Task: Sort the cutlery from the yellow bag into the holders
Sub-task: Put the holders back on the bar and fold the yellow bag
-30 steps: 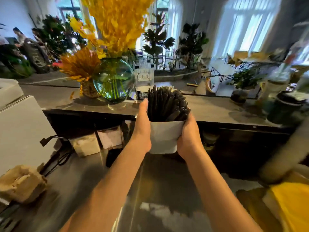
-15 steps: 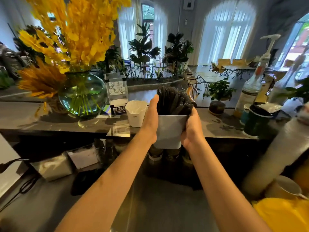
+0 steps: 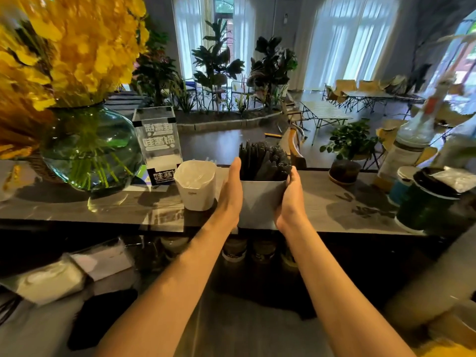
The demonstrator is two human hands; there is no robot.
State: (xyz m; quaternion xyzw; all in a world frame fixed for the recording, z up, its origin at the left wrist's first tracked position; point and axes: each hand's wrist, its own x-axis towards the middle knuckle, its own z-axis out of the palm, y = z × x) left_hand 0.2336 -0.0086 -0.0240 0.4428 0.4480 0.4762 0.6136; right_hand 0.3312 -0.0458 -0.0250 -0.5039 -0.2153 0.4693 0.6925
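White holder (image 3: 260, 204) — perhaps resting — between both hands.

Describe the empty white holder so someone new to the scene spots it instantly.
Start at the round green glass vase of yellow flowers on the dark counter ledge. Right of it stands a clear acrylic sign, then the empty white holder. Unlike the neighbouring holder packed with black cutlery, it holds none and no hand touches it.
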